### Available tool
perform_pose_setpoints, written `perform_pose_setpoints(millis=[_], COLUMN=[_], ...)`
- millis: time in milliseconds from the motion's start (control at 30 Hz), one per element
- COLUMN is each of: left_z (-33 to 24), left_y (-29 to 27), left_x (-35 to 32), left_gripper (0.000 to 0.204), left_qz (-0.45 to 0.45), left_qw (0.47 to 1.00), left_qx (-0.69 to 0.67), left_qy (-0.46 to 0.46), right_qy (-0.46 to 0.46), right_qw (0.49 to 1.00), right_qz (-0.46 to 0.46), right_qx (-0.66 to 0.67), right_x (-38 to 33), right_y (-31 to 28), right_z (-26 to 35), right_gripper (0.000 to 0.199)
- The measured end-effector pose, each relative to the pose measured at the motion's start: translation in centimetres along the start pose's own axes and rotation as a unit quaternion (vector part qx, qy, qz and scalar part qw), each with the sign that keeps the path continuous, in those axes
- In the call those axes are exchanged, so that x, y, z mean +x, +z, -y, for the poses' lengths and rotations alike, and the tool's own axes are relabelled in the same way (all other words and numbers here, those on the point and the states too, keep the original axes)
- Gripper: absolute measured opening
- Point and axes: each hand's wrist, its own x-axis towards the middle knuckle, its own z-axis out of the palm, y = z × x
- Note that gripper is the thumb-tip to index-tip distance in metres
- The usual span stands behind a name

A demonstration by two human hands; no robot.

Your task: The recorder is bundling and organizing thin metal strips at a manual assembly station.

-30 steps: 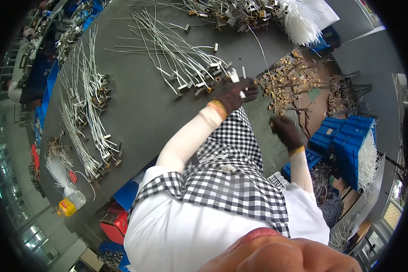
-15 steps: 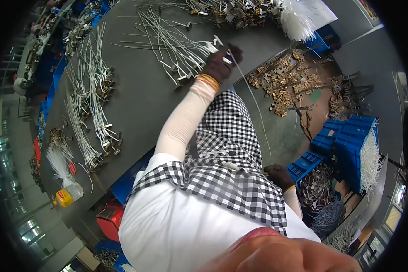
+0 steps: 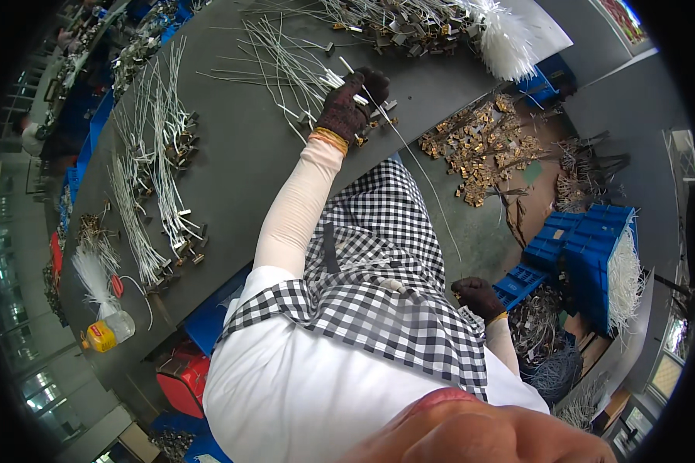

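My left hand (image 3: 351, 100), in a dark glove, reaches over the grey table with its fingers curled round white wires. Short white sleeves (image 3: 333, 79) stick out between the fingers. One long thin wire (image 3: 421, 170) trails from this hand across to the right, past my checked apron. Beneath and beside the hand lies a loose bundle of white wires (image 3: 274, 58) with small metal end pieces. Lower right, my right hand (image 3: 479, 299), also gloved, is closed beside a blue crate (image 3: 522, 282); what its fingers hold, if anything, is hidden.
More wire bundles (image 3: 162, 147) lie on the table's left side. At the far edge is a heap of metal-ended wires (image 3: 417, 27) beside a white fibre tuft (image 3: 506, 46). Brassy parts (image 3: 483, 147) cover a surface to the right. A plastic bottle (image 3: 110, 332) sits lower left.
My left hand has shifted left and toward me over the bundle, with the long wire still trailing from it. My right hand stays closed near the blue crate. The view has shifted slightly.
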Motion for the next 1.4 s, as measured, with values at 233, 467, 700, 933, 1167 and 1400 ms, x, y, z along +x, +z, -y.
perform_pose_setpoints(millis=[233,467,700,933,1167,1400], left_z=[4.1,5.8,0.0,-3.6,-6.6,-4.5], left_y=[2.1,0.6,2.5,0.7,-1.4,-0.1], left_x=[-6.0,-12.7,-12.3,-11.4,-11.0,-8.3], left_gripper=[0.025,0.023,0.021,0.029,0.029,0.027], left_qz=[0.054,0.228,0.05,0.019,-0.068,-0.019], left_qw=[0.982,0.829,0.968,0.904,0.981,0.982], left_qx=[-0.045,0.505,0.247,0.417,0.128,0.043], left_qy=[-0.175,0.077,0.007,0.087,-0.132,-0.182], right_qy=[-0.021,-0.253,-0.34,-0.376,-0.61,-0.512], right_qw=[0.999,0.959,0.91,0.909,0.558,0.64], right_qz=[-0.015,0.047,0.172,0.086,-0.477,-0.373], right_qx=[0.025,0.116,0.163,0.156,-0.299,-0.435], right_x=[2.5,8.9,9.5,13.5,23.2,22.4], right_y=[3.4,11.0,16.9,16.7,8.4,8.5], right_z=[4.0,17.0,26.7,31.9,43.1,49.3], right_gripper=[0.02,0.04,0.052,0.056,0.05,0.042])
